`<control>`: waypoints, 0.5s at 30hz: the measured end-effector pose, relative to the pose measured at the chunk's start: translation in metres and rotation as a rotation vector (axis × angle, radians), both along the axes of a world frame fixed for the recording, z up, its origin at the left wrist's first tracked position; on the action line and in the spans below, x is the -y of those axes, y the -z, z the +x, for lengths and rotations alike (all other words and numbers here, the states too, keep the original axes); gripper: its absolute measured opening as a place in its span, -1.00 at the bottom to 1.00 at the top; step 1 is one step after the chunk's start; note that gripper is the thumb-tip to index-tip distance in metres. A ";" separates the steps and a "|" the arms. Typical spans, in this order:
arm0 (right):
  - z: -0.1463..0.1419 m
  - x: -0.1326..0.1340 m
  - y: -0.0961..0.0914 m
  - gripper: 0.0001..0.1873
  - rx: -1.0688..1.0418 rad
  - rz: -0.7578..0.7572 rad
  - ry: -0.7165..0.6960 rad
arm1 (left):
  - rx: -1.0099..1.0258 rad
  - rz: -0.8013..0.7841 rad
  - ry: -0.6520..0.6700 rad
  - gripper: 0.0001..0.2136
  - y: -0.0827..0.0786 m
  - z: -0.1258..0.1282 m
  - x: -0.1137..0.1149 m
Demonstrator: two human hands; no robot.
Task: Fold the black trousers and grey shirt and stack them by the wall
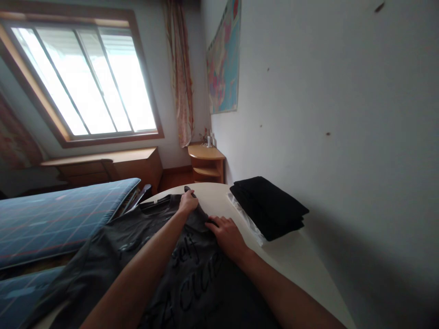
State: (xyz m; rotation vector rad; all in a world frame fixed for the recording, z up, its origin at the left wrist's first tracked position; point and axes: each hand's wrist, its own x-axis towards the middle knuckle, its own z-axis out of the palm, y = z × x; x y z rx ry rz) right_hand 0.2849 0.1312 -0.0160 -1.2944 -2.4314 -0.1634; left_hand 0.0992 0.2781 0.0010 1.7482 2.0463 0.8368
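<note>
A dark grey T-shirt [137, 237] with black lettering lies spread over a white round-edged table [214, 194], its collar toward the far side. With closed fingers my left hand [188, 201] grips the shirt near its far right shoulder, and a dark bit of cloth pokes out above the fist. Closer to me and to the right, my right hand [228, 233] pinches the shirt's right edge. My forearms cover part of the lettering.
A stack of folded black clothes [269, 205] sits on clear plastic [247, 219] at the table's right, beside the white wall [336, 91]. Blue plaid cushions [65, 214] flank the table on the left. Beyond stand a wooden desk [137, 157] and a corner shelf [206, 151].
</note>
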 end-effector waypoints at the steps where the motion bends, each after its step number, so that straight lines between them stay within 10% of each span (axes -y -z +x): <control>1: -0.001 0.001 0.000 -0.61 0.001 -0.002 -0.018 | 0.019 0.003 0.014 -0.63 0.002 0.000 -0.002; 7: -0.002 0.008 -0.018 -0.46 -0.072 -0.182 0.125 | 0.165 0.074 0.072 -0.60 0.006 -0.004 -0.004; 15: 0.007 0.015 -0.061 -0.73 -0.121 -0.486 0.304 | 0.465 0.065 0.111 -0.28 -0.002 -0.008 0.003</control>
